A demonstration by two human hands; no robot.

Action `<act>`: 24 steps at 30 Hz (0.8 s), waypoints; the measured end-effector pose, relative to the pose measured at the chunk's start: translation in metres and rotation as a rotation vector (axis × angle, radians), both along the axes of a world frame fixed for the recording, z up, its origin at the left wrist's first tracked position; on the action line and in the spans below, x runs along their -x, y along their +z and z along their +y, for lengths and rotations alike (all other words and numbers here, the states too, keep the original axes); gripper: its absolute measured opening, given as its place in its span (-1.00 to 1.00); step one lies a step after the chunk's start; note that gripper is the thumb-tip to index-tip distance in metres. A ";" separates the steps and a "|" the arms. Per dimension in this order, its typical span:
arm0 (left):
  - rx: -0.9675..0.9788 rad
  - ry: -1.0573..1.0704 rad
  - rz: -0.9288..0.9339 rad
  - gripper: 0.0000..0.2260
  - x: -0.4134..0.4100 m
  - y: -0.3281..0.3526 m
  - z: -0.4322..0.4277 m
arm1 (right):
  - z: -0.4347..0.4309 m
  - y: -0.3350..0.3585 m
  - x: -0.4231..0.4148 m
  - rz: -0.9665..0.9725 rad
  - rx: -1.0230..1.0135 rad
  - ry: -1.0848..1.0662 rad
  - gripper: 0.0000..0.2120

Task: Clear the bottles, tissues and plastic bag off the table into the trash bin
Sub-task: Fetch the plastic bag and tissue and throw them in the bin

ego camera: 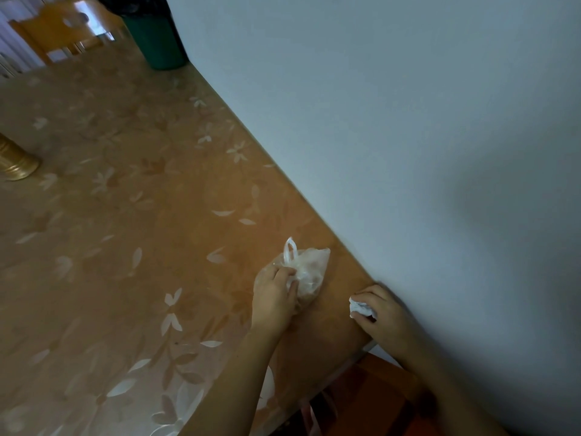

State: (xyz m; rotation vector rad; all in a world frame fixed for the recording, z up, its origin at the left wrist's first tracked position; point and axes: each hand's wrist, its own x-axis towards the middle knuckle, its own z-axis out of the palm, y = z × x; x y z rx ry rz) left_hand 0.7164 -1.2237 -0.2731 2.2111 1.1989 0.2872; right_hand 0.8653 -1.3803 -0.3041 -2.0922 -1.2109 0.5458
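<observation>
A clear crumpled plastic bag [306, 267] with a white handle loop lies on the table [132, 234] near the wall. My left hand [275, 294] is closed on its near side, fingers pinching the plastic. My right hand [379, 308] rests at the table's edge by the wall, shut on a crumpled white tissue [360, 307]. A dark green trash bin [155, 39] with a black liner stands at the far end of the table against the wall.
The table wears a tan cloth with pale flower prints. A gold-coloured ribbed object [17, 160] stands at the left edge. A wooden chair [59, 33] is beyond the far end. The pale wall [408, 136] runs along the right side.
</observation>
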 end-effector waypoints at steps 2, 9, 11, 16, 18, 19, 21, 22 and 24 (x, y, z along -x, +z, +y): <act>0.024 0.024 -0.036 -0.83 0.001 0.003 -0.001 | 0.000 0.001 0.000 0.036 -0.016 -0.011 -0.80; 0.183 0.244 -0.197 -0.88 0.001 0.018 -0.007 | 0.002 0.013 -0.005 0.105 -0.064 -0.057 -0.80; 0.222 0.300 -0.252 -0.91 0.002 0.023 -0.010 | 0.005 0.023 -0.003 0.119 -0.098 -0.071 -0.79; 0.231 0.302 -0.331 -0.95 0.004 0.037 -0.021 | 0.010 0.052 0.002 0.119 -0.177 -0.056 -0.78; 0.253 0.319 -0.380 -0.91 0.006 0.042 -0.024 | 0.013 0.063 0.003 0.094 -0.186 -0.032 -0.77; 0.262 0.328 -0.403 -0.90 0.007 0.045 -0.025 | 0.013 0.068 0.004 0.081 -0.199 -0.026 -0.77; 0.266 0.345 -0.445 -0.88 0.010 0.053 -0.028 | 0.015 0.079 0.006 0.063 -0.233 -0.014 -0.77; 0.262 0.353 -0.466 -0.87 0.012 0.057 -0.029 | 0.016 0.085 0.008 0.054 -0.254 -0.002 -0.77; 0.243 0.365 -0.508 -0.85 0.015 0.066 -0.032 | 0.017 0.095 0.010 0.034 -0.301 0.020 -0.77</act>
